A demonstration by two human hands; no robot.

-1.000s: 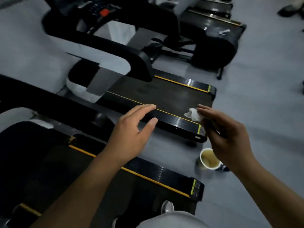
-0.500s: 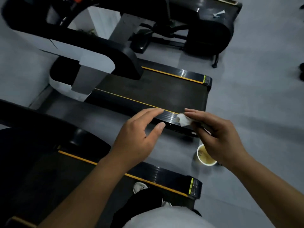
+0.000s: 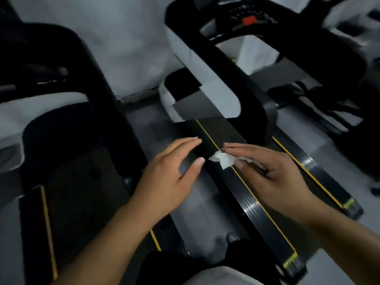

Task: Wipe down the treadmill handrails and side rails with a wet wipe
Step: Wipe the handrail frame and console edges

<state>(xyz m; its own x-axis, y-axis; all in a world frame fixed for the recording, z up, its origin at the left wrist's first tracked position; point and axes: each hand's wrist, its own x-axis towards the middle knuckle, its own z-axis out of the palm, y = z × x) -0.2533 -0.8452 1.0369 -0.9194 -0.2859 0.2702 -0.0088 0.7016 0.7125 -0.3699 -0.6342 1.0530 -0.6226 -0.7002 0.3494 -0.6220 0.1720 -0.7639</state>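
Head view. The right hand [image 3: 273, 173] pinches the wet wipe [image 3: 224, 159] between its nearly straight fingers above and the thumb [image 3: 239, 164] below; the crumpled white wipe sticks out past the fingertips. The wipe lies over the near side rail [image 3: 248, 200] of the treadmill, at the rail's yellow stripe [image 3: 265, 212]; whether it presses on the rail or hangs just above it cannot be told.

The left hand [image 3: 170, 177] is spread and holds nothing, with its fingers straight and together and the thumb held apart. It sits just left of the wipe, above the outer edge of the same rail and the grey floor [image 3: 197, 204], and no contact with the rail shows.

The dark belt [image 3: 222, 128] runs under and beyond the right hand, and the far side rail [image 3: 308, 161] lies to that hand's right. Ahead of both hands the black handrail [image 3: 222, 64] rises to a console with a red button [image 3: 248, 20], which is blurred.

A second treadmill [image 3: 78, 182] lies left of the left hand, partly under its forearm.
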